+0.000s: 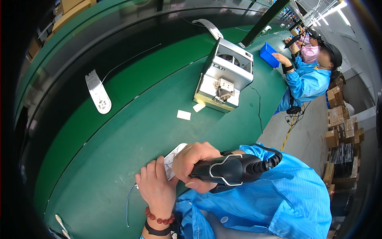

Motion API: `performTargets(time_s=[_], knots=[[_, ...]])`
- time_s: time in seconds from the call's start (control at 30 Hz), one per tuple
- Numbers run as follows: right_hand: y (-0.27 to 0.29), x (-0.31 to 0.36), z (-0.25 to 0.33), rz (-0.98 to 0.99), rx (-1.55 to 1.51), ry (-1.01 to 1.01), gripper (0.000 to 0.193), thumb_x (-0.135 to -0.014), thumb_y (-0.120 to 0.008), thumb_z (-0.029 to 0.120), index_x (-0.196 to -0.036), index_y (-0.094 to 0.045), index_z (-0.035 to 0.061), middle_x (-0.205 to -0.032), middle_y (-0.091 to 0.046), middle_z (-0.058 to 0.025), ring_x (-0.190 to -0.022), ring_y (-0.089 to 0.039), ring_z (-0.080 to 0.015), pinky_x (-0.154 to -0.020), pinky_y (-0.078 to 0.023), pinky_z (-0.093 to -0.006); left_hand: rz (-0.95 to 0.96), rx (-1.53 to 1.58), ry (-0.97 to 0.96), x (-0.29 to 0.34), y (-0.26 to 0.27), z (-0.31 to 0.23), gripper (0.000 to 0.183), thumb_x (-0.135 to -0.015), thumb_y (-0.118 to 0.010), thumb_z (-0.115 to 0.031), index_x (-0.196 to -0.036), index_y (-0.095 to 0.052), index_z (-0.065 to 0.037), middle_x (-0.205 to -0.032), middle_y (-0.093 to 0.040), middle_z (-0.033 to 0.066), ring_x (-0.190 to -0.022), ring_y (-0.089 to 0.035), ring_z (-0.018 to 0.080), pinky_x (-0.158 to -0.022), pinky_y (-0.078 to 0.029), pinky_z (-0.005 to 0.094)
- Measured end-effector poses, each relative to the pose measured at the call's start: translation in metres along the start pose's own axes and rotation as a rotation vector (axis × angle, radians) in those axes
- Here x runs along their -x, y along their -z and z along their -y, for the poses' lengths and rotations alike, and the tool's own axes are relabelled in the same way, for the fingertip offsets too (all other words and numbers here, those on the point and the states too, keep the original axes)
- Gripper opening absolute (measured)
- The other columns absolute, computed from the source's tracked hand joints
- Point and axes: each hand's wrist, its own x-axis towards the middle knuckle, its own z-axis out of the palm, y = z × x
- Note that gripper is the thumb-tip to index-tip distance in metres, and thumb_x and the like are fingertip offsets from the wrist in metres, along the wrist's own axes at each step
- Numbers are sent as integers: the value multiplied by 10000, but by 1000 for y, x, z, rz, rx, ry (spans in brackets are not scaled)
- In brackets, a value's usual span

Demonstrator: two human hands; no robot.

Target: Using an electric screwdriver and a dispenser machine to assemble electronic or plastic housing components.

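Note:
My right hand (197,161) is wrapped round a black electric screwdriver (227,170), which has a wire hanging loop and a thick cord at its rear end. Its tip is hidden behind the hand. Under both hands lies a long white plastic housing (170,161) on the green bench. My left hand (155,181) grips the housing, fingers bent over its near part and pressed together. From beneath that hand a thin blue-grey wire (129,203) trails onto the bench.
Beyond stands a grey and silver machine (227,75) with two small pale cards (183,115) beside it. On the conveyor belt (131,79) lie similar white housings (98,93) with wires. A blue bin (269,55) and a co-worker in blue (308,81) are at the far right. Cutters (63,226) lie near left.

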Motion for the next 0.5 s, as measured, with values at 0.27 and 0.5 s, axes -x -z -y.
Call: performTargets(time_s=[0.27,0.5], knots=[[-5,-8,6,-5,-36,-8,246,-839,-740,109,-905,-528,4,-638,-588,-46,-539,-576,-173,-507,-480,-300,23,16,39,0,7,-3,420,-739,-715,-224,-1116,-616,-68,-1007,-595,50,-863,-559,252,-736,-388,384],[8,-18,18,121,64,-63,233,-841,-753,87,-936,-546,37,-770,-644,-17,-655,-639,-151,-582,-512,-280,105,-69,35,-2,12,-1,510,-707,-763,-236,-1161,-608,-63,-1011,-613,60,-855,-576,265,-756,-407,396]])
